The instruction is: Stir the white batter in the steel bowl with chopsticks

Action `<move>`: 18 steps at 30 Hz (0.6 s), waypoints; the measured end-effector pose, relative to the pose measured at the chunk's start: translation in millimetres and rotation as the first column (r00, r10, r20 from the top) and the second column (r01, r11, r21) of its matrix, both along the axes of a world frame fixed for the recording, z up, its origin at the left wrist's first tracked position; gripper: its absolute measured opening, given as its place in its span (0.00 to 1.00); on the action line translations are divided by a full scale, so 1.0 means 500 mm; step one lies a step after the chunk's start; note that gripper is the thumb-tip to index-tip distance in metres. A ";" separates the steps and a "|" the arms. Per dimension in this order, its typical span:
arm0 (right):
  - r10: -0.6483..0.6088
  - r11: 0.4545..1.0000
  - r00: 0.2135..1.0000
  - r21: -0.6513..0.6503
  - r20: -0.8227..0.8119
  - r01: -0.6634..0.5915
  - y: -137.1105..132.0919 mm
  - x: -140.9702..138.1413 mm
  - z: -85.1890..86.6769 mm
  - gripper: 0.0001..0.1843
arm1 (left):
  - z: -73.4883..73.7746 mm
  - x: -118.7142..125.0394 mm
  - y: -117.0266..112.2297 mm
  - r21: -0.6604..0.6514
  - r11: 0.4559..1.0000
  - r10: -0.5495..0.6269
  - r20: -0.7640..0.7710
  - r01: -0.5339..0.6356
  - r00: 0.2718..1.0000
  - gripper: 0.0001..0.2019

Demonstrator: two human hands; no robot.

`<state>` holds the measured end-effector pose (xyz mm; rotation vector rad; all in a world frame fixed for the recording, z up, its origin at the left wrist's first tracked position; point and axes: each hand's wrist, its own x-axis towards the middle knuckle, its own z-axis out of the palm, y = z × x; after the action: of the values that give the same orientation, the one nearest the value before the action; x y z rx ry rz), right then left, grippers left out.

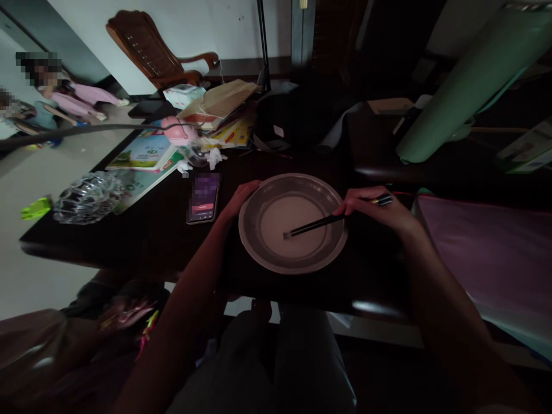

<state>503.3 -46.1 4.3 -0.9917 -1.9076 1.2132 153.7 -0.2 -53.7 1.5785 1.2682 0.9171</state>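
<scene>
A wide, round metal basin (pixel 247 230) sits on the dark table in front of me, with a pale, milky liquid (pixel 284 215) in the bottom. My left hand (pixel 242 198) grips the basin's left rim, its fingers partly hidden behind the edge. At the opposite rim, my right hand (pixel 366 206) is closed around a pair of dark chopsticks (pixel 317 224). Their lower ends slant down to the left into the liquid, and their gold-banded upper ends stick out past the hand.
Left of the basin lie a phone (pixel 203 198), a clear glass bowl (pixel 88 198) and books (pixel 144 150). A dark bag (pixel 297 121) is behind. A green cylinder (pixel 470 86) and a pink surface (pixel 491 253) are at right. People (pixel 81 95) are at far left.
</scene>
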 end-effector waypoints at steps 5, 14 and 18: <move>-0.151 0.987 0.988 0.057 0.014 0.150 0.002 0.004 0.002 0.17 | 0.006 0.004 -0.005 -0.007 1.000 0.002 0.013 -0.002 1.000 0.24; -0.020 1.000 1.000 0.024 0.015 0.019 0.000 -0.012 -0.001 0.18 | 0.006 0.004 -0.008 -0.017 1.000 -0.006 0.020 0.006 1.000 0.23; -0.193 0.980 0.981 0.045 -0.007 0.193 0.004 0.016 0.004 0.18 | 0.003 0.002 -0.004 0.028 1.000 -0.013 -0.023 0.014 1.000 0.23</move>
<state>511.1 -44.3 6.4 -1.1216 -1.7822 1.0539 154.7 -2.5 -52.1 1.6216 1.2639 0.9149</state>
